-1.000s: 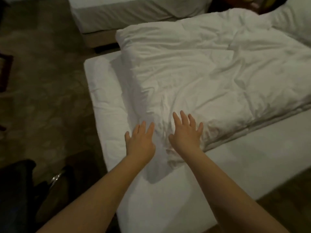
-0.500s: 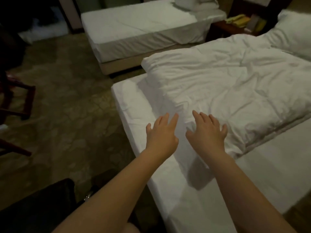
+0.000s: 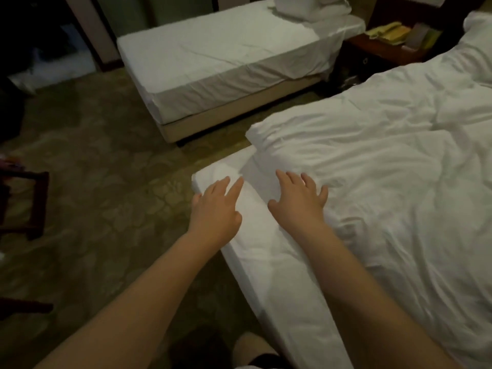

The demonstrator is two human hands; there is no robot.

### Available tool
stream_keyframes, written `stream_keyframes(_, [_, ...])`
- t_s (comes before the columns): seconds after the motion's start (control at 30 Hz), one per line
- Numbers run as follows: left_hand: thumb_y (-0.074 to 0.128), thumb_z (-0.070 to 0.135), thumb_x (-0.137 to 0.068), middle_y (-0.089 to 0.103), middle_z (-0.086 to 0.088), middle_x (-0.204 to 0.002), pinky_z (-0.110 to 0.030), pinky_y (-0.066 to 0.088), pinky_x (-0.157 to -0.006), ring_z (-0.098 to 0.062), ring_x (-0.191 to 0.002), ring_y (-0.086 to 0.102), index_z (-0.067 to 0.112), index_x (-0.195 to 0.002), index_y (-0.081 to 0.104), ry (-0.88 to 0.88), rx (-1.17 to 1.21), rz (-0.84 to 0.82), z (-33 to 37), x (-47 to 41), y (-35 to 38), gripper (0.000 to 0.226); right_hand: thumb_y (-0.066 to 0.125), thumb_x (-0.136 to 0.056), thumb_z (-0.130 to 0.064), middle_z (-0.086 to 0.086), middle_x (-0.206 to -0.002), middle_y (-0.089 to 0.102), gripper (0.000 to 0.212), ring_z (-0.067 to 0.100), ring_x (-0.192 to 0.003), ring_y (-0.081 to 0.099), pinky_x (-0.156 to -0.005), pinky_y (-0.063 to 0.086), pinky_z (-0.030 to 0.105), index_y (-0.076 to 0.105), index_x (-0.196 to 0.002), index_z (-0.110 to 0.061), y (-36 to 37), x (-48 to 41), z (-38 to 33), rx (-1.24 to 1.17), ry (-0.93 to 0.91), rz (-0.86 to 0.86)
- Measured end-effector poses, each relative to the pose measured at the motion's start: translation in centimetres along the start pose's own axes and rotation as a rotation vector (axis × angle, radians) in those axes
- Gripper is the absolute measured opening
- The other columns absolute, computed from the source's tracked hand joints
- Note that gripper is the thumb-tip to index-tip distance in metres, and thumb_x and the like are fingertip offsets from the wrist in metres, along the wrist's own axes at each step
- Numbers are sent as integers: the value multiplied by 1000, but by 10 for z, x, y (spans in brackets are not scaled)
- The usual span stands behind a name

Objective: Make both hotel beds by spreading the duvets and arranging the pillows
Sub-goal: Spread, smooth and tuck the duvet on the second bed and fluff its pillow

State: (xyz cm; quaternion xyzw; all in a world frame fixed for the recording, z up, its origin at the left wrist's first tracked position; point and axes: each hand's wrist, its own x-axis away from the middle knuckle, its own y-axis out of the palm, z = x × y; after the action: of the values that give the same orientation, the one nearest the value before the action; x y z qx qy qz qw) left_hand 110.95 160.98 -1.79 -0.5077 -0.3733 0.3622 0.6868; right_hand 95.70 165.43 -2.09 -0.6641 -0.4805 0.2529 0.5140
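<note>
Carpet (image 3: pixel 106 182) shows wider now as both flat, empty hands slide toward the bed (image 3: pixel 266 275) corner, right hand (image 3: pixel 298 205) on the bunched duvet (image 3: pixel 386 187) edge, left hand (image 3: pixel 215 209) over bare mattress; spreading remains undone.

The near bed (image 3: pixel 266 265) has a white sheet, its foot corner and side strip left bare. A rumpled white duvet (image 3: pixel 386 169) covers the rest, its foot edge doubled back in a thick fold. A white pillow (image 3: pixel 479 25) lies at the head. The far bed (image 3: pixel 213 57) shows only its creased sheet, with a heap of white bedding (image 3: pixel 306 8) at the head, possibly pillows and a folded duvet.
</note>
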Motion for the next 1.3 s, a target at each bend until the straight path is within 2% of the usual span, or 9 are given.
stream_keyframes(0.33, [46,28,-97,10,3,-159,-49,12,-117,-18,-146,9,37,-149,7,251,-188,-90,-99,-238,-35,66,45,-94,-30,-9,-156,23,61,22,-146,11,-114,1,54,19,-149,-34,39,-227,-76,-75,216,75])
stream_keyframes(0.5, [39,34,-97,10,4,-159,-48,11,-115,-17,-146,9,35,-150,5,413,-365,-153,-134,-366,-76,63,45,-95,-34,-7,-156,22,61,23,-146,11,-114,5,53,18,-150,-31,31,-341,-97,-89,375,74])
stream_keyframes(0.63, [38,25,-95,16,3,-157,-44,16,-116,-16,-144,16,32,-151,12,463,-298,-160,-144,-457,-84,62,46,-95,-31,-4,-156,21,62,25,-146,10,-115,4,55,17,-150,-30,27,-399,-119,-84,473,58])
stream_keyframes(0.73, [43,21,-93,17,-1,-157,-45,21,-115,-19,-143,19,30,-150,17,631,-287,-183,-131,-515,-76,63,43,-95,-26,-3,-156,23,58,25,-146,10,-115,4,56,22,-149,-29,28,-432,-118,-62,559,82])
stream_keyframes(0.93, [46,27,-95,14,-2,-158,-47,14,-116,-21,-144,15,32,-149,18,1044,-414,-302,-137,-627,-59,61,47,-94,-29,-3,-155,24,60,24,-144,13,-114,3,53,23,-148,-29,70,-486,-144,-144,960,149])
stream_keyframes(1.07, [46,28,-94,17,-2,-157,-47,16,-115,-22,-144,16,30,-149,20,1143,-453,-304,-154,-696,-76,61,50,-91,-35,0,-151,28,68,24,-140,24,-113,10,52,17,-150,-27,93,-525,-182,-226,1189,188])
stream_keyframes(1.17, [47,27,-93,21,-3,-155,-47,17,-114,-24,-143,19,28,-149,20,1231,-446,-365,-140,-716,-72,62,49,-91,-40,7,-152,25,77,27,-139,24,-114,11,50,5,-152,-23,99,-543,-191,-298,1375,251])
stream_keyframes(1.3, [48,29,-91,32,0,-148,-47,23,-111,-22,-137,29,29,-150,14,1460,-416,-482,-114,-703,-35,68,51,-90,-39,11,-156,14,78,31,-142,16,-113,13,51,5,-152,-24,111,-547,-181,-372,1573,280])
